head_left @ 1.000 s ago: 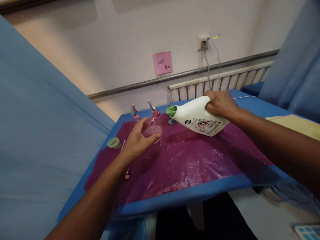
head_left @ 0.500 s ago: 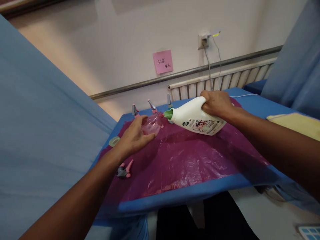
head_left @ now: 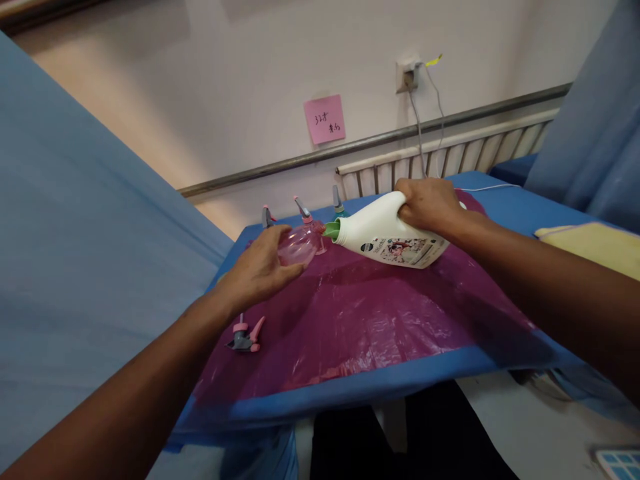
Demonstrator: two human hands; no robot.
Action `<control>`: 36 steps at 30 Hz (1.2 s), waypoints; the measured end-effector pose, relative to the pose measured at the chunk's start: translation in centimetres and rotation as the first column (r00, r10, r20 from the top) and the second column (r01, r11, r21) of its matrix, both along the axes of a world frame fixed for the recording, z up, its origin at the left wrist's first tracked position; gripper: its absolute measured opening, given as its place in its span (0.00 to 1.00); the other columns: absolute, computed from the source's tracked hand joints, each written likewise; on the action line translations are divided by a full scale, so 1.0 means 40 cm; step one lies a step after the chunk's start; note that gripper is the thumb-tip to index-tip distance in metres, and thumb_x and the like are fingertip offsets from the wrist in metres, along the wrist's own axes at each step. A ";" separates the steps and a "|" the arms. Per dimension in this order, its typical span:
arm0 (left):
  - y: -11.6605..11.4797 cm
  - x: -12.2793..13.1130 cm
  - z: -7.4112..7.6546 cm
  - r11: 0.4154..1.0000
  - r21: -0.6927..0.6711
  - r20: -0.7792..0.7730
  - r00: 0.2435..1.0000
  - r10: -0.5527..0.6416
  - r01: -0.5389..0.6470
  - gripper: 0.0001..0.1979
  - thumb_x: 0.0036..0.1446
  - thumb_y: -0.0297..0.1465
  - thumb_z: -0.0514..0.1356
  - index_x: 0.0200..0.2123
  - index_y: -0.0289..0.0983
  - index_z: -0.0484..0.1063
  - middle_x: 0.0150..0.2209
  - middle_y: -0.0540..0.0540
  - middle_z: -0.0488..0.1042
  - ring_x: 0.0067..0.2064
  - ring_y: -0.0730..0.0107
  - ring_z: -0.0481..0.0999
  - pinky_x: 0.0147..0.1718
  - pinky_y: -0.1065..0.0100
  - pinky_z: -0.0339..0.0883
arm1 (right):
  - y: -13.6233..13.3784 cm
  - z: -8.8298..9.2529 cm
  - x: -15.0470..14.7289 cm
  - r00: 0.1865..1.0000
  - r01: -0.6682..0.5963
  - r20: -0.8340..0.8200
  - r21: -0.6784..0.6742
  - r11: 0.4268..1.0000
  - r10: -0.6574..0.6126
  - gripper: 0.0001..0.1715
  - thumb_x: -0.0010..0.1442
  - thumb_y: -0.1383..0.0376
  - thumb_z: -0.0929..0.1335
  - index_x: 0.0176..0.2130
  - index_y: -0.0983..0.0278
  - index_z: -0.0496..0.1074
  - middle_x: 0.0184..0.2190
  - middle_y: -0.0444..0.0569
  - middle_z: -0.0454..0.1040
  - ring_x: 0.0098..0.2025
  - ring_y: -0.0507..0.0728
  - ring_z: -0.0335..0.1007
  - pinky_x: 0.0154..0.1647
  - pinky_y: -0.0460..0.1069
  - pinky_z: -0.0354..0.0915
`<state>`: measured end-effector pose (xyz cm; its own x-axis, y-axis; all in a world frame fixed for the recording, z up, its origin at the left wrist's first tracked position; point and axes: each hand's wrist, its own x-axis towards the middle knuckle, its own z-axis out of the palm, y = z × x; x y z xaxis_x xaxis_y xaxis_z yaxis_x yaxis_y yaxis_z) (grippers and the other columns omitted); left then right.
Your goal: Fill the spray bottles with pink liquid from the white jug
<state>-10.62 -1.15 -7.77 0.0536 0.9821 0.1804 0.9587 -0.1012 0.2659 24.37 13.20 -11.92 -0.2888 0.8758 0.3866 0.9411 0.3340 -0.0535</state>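
Note:
My left hand [head_left: 265, 263] is wrapped round a clear pink spray bottle body [head_left: 296, 248], tilted with its neck to the right. In my right hand [head_left: 429, 203] is the handle of a large white detergent jug [head_left: 395, 233], tipped to the left. The jug's green pouring spout [head_left: 332, 231] meets the neck of the bottle; whether liquid is flowing I cannot tell. A grey and pink spray trigger head [head_left: 245, 338] lies on the purple plastic sheet [head_left: 370, 320], below my left wrist. Behind the bottle stand spray bottles with a pink-collared head [head_left: 303, 210] and a teal-collared head [head_left: 338, 202].
The sheet covers a blue table [head_left: 380, 380] against the wall. A yellow cloth [head_left: 590, 247] lies at the right. Blue curtains [head_left: 75, 233] hang on both sides. A metal rail [head_left: 300, 160], a radiator [head_left: 450, 150] and a socket with cables [head_left: 407, 77] are at the back.
Both hands, with the bottle and the jug, have shifted slightly to the left. The spout is still at the bottle's neck. My left arm now covers the pale round cap seen before.

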 end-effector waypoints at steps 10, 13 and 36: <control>0.011 -0.047 -0.006 0.997 -0.015 -0.157 0.985 -0.072 0.071 0.40 0.61 0.44 0.72 0.74 0.42 0.69 0.70 0.33 0.76 0.70 0.32 0.77 0.67 0.36 0.75 | 0.004 -0.001 -0.017 0.999 -0.041 0.013 -0.015 0.999 0.042 0.21 0.74 0.56 0.67 0.58 0.60 0.82 0.47 0.60 0.88 0.45 0.69 0.81 0.40 0.56 0.57; 0.007 -0.047 0.000 0.996 -0.028 -0.219 0.972 -0.084 0.080 0.40 0.61 0.43 0.72 0.73 0.42 0.69 0.67 0.32 0.77 0.67 0.32 0.78 0.64 0.36 0.77 | 0.004 0.000 -0.022 0.999 -0.050 0.019 -0.022 0.999 0.050 0.21 0.73 0.56 0.67 0.58 0.59 0.82 0.47 0.59 0.88 0.46 0.68 0.81 0.41 0.56 0.58; -0.012 -0.016 0.039 0.991 -0.092 -0.459 0.879 -0.128 0.096 0.35 0.64 0.38 0.68 0.72 0.40 0.69 0.64 0.31 0.77 0.61 0.36 0.80 0.59 0.43 0.76 | 0.008 0.008 -0.051 0.994 -0.082 0.069 -0.039 0.996 0.084 0.21 0.72 0.55 0.68 0.57 0.57 0.84 0.42 0.58 0.86 0.43 0.68 0.79 0.41 0.56 0.59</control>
<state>-11.27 -1.63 -6.21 0.2253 0.9733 0.0442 0.9572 -0.2127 -0.1962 22.35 13.51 -11.61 -0.3867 0.8608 0.3308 0.9120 0.4102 -0.0013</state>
